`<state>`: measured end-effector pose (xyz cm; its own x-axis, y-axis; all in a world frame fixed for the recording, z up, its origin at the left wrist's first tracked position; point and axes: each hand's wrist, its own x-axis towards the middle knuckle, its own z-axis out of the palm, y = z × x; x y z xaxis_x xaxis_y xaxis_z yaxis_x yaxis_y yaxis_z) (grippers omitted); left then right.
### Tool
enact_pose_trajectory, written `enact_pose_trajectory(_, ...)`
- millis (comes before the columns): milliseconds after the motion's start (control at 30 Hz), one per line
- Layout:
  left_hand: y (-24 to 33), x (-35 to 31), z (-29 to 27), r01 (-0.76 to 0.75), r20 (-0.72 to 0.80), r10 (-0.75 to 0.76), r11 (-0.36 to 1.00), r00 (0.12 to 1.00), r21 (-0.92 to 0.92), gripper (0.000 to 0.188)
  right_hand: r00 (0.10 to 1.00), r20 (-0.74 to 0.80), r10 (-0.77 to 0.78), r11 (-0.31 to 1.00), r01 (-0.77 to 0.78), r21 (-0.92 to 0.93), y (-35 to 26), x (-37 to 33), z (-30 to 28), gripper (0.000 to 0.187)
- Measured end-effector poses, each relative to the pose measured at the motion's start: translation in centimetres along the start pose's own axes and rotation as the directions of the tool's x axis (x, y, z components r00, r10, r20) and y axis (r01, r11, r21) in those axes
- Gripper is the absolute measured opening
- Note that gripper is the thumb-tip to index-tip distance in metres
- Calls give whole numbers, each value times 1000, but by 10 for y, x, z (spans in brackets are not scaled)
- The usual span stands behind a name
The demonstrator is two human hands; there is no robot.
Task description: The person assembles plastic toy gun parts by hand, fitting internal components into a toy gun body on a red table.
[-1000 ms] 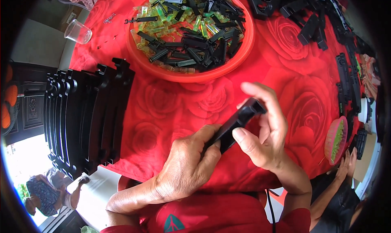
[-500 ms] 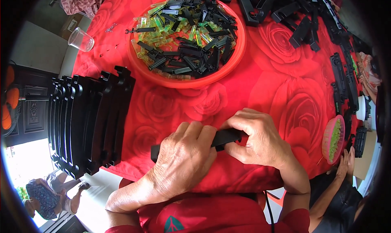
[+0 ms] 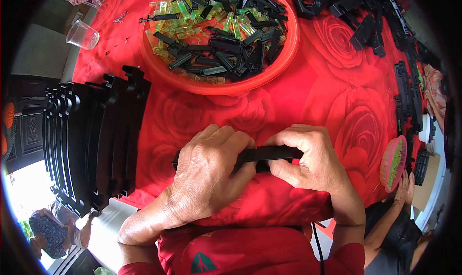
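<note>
A long black plastic part (image 3: 269,153) is held level above the red tablecloth, near the table's front edge. My left hand (image 3: 208,171) wraps round its left half, and the part's left end pokes out past the knuckles. On the right half, my right hand (image 3: 308,159) pinches it between thumb and forefinger. Much of the part's middle and underside is hidden by my fingers. To the left of my hands stands a row of similar long black plastic parts (image 3: 96,140), packed side by side with notched ends.
Beyond my hands sits a round red basin (image 3: 226,88) with small black pieces and yellow-green clear pieces. More black parts (image 3: 356,25) lie at the far right. A pink basket (image 3: 391,164) holds small green pieces. A clear cup (image 3: 83,35) stands far left. Another person's hands (image 3: 406,187) are at right.
Both hands still grip the black part, which now lies more level, its top face turned more toward me. My left hand has rolled slightly and its fingers have shifted. The whole view has shifted a little.
</note>
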<state>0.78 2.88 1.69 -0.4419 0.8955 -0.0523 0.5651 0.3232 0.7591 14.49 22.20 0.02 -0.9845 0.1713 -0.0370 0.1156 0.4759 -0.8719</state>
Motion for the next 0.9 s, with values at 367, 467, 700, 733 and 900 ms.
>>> enact_pose_trajectory(367,4,-3,3,23,-7,-23,999,1000,-28,21,998,26,62,997,-61,-43,-8,-1,-2,21)
enact_pose_trajectory(467,5,-1,3,32,2,-32,999,999,-42,26,999,20,46,995,-45,-84,-7,-2,-3,22)
enact_pose_trajectory(700,6,0,3,52,33,-50,997,998,-54,25,997,48,63,997,-61,-50,-7,-1,-6,23)
enact_pose_trajectory(733,6,0,2,52,41,-49,997,998,-60,25,993,78,85,994,-79,-79,-8,0,-7,24)
enact_pose_trajectory(900,7,0,2,41,39,-39,998,998,-54,24,995,70,74,996,-70,-58,-6,-2,-6,25)
